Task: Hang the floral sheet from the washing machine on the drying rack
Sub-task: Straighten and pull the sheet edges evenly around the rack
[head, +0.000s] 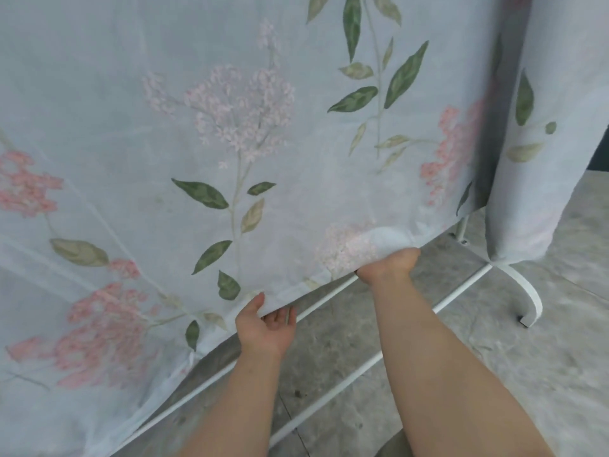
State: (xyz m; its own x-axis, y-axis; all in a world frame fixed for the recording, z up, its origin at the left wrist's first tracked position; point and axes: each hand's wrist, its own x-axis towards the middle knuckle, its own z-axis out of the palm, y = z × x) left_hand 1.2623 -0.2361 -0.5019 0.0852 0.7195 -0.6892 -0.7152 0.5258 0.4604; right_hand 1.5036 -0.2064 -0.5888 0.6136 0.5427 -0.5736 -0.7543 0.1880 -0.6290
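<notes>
The floral sheet (230,133), pale blue with pink flowers and green leaves, hangs down and fills most of the view. Its lower hem runs diagonally from lower left to right. My left hand (267,324) is at the hem, palm up, thumb on the cloth's front and fingers curled under the edge. My right hand (389,263) is farther right, its fingers hidden behind the fabric and closed on the hem. White bars of the drying rack (333,341) show below the sheet, with a curved foot (527,291) at the right.
A second fold of the same fabric (534,159) hangs at the right and reaches down to the rack's base bar. The floor (494,374) is grey mottled stone tile. A dark opening shows at the far right edge.
</notes>
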